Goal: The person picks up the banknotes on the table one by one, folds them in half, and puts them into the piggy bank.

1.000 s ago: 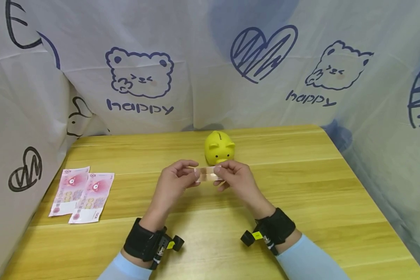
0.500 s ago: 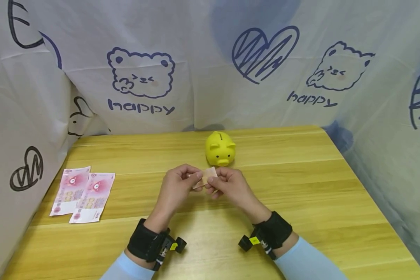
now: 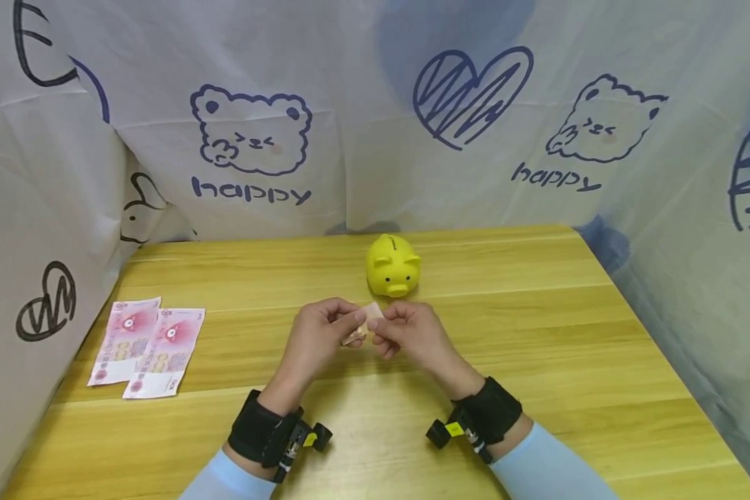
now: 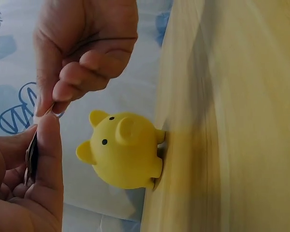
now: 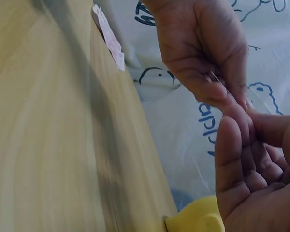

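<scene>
Between both hands, in front of the piggy bank and above the table, is a small folded banknote (image 3: pixel 373 310), pale pink and beige. My left hand (image 3: pixel 315 340) pinches its left end between thumb and fingers. The right hand (image 3: pixel 415 337) pinches the other end, with both thumbs close together on top. In the left wrist view the folded note (image 4: pixel 32 157) shows nearly edge-on, its layers stacked; fingers hide much of it. Behind the hands stands a yellow pig-shaped piggy bank (image 3: pixel 392 267), facing me, a dark slot on its top.
Two pink 100 banknotes (image 3: pixel 171 347) lie flat and overlapping at the left of the wooden table (image 3: pixel 537 361). A white cloth (image 3: pixel 362 125) with blue drawings hangs behind and at both sides. Black camera straps (image 3: pixel 262 430) circle the wrists.
The note went from a level strip held at both ends to a shorter, tilted piece. My hands drew closer together and slightly down. The piggy bank and flat notes stayed put.
</scene>
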The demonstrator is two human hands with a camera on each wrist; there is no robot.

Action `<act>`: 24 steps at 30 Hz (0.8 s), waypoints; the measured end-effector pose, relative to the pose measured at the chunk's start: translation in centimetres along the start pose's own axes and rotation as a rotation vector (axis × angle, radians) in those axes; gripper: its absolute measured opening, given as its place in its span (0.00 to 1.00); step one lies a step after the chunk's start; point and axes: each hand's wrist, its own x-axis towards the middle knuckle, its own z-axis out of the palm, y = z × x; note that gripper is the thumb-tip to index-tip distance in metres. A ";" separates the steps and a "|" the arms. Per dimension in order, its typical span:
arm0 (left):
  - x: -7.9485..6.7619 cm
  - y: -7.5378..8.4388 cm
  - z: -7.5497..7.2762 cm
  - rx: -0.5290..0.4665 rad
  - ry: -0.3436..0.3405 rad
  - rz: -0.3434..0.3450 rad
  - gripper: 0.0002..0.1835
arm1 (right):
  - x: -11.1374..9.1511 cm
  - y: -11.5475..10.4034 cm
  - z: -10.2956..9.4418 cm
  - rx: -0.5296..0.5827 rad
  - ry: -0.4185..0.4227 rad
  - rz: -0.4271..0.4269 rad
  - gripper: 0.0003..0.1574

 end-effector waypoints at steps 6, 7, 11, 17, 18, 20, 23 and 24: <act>0.4 0.0 -0.3 -0.040 -0.048 -0.065 0.10 | 0.2 -0.3 -0.6 0.042 0.024 -0.035 0.11; 0.4 0.0 -0.3 -0.082 -0.052 -0.079 0.10 | 0.2 -0.3 -0.7 0.068 0.042 -0.048 0.11; 0.4 0.2 -0.7 -0.252 -0.022 -0.098 0.13 | 0.2 -0.4 -1.1 0.183 0.111 -0.090 0.13; 0.2 0.6 -1.0 -0.334 0.011 -0.072 0.13 | 0.1 -0.8 -1.2 0.267 0.035 -0.122 0.16; 0.1 0.7 -1.0 -0.345 0.014 -0.068 0.13 | 0.1 -0.8 -1.2 0.271 0.028 -0.128 0.16; 0.0 0.8 -1.0 -0.364 0.016 -0.056 0.13 | 0.0 -0.8 -1.1 0.268 0.027 -0.150 0.17; -0.1 0.8 -0.9 -0.384 0.016 -0.030 0.11 | 0.0 -0.6 -1.1 0.251 0.041 -0.191 0.15; -0.1 0.9 -0.9 -0.389 0.014 -0.023 0.10 | -0.1 -0.6 -1.1 0.243 0.047 -0.204 0.14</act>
